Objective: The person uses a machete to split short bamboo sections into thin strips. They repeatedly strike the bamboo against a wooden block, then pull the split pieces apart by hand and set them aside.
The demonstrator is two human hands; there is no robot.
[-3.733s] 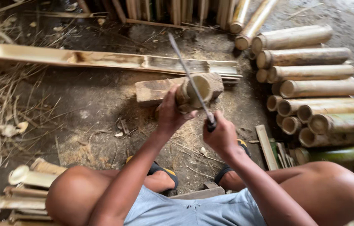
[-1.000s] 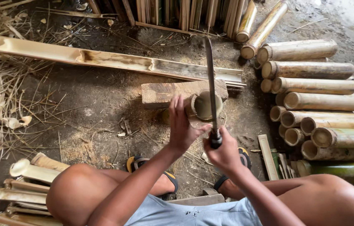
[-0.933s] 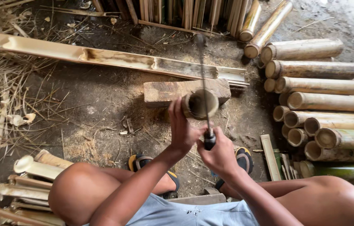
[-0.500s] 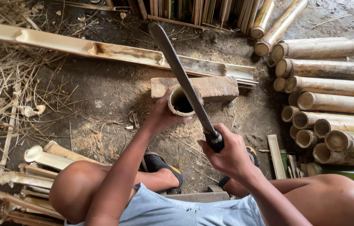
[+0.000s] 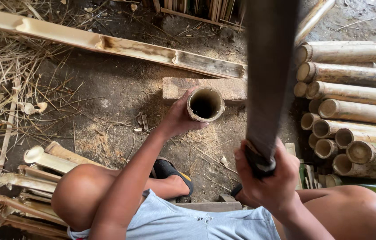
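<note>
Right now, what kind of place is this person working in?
Probably a bamboo workshop with a dirt floor. Cut bamboo poles are stacked at the right, a split bamboo half lies across the ground, and the left hand steadies a hollow bamboo section upright on a wooden block.

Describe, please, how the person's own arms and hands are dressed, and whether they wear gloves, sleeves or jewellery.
Both hands are bare: no gloves on the left hand or the right hand. No ring, watch or bracelet shows on the parts in view. Both forearms are uncovered, with no sleeve reaching them. The only clothing near them is a light blue-grey cloth garment at the lap.
</note>
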